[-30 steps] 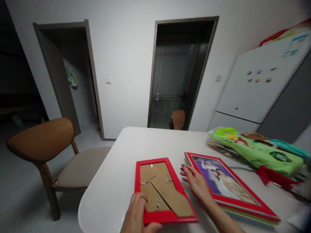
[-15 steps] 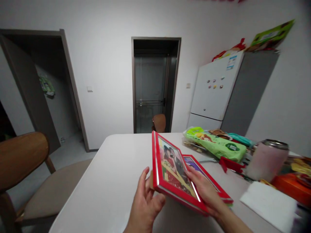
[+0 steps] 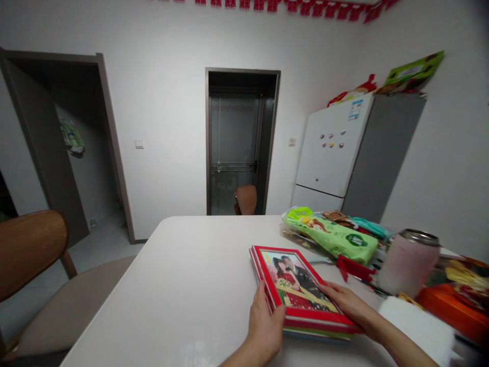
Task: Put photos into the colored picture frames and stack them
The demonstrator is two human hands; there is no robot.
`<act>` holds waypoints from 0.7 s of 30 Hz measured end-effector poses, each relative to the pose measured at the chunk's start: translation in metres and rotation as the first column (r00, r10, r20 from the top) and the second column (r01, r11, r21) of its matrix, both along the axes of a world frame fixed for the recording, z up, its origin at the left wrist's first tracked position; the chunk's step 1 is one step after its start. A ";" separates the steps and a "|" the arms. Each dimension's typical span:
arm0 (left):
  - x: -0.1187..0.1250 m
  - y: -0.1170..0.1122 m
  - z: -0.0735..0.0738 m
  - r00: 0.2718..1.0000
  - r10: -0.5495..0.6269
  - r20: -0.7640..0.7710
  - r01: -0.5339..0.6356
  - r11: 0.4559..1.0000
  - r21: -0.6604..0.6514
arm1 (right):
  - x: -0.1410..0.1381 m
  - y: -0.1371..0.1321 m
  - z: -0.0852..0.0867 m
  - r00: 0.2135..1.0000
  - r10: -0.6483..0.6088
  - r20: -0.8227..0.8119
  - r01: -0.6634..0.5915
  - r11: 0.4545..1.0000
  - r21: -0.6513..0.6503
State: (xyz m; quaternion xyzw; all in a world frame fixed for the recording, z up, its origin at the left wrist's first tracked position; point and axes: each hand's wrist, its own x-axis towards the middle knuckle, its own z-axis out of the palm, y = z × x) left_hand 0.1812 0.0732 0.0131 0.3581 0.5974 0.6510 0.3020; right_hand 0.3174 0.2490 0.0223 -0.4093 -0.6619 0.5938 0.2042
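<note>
A red photo frame (image 3: 296,285) lies picture side up on top of a stack of frames on the white table (image 3: 191,290). My left hand (image 3: 265,326) grips the stack's near left edge, thumb on top of the red frame. Along the frame's right edge rests my right hand (image 3: 349,305), its fingers laid flat and pressing on the red border. The lower frames show only as thin coloured edges under the top one.
Right of the stack lie a green snack bag (image 3: 332,234), a pink metal-lidded cup (image 3: 407,262), a white tissue (image 3: 420,323) and an orange box (image 3: 453,306). A wooden chair (image 3: 30,255) stands at the left. A white fridge (image 3: 332,153) stands behind the table.
The red frame lay face down a second ago. I lifted it, turned it over, and it now lies picture side up on the other frame to the right.
</note>
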 end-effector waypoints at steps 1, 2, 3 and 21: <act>-0.001 -0.002 -0.001 1.000 -0.018 -0.013 0.017 1.000 -0.013 | 0.001 -0.007 0.000 1.000 0.022 -0.009 -0.023 0.996 -0.082; -0.003 -0.005 -0.002 0.999 -0.030 -0.025 0.029 0.999 -0.022 | 0.000 -0.014 0.001 0.999 0.034 -0.021 -0.037 0.989 -0.144; -0.006 -0.008 -0.004 0.999 -0.029 -0.029 0.028 0.999 -0.029 | -0.004 -0.021 0.002 0.999 0.037 -0.036 -0.043 0.984 -0.175; -0.194 -0.044 0.007 0.936 0.349 0.053 -0.347 0.937 -0.032 | -0.220 -0.054 0.000 0.981 0.088 -0.175 -0.032 0.954 0.299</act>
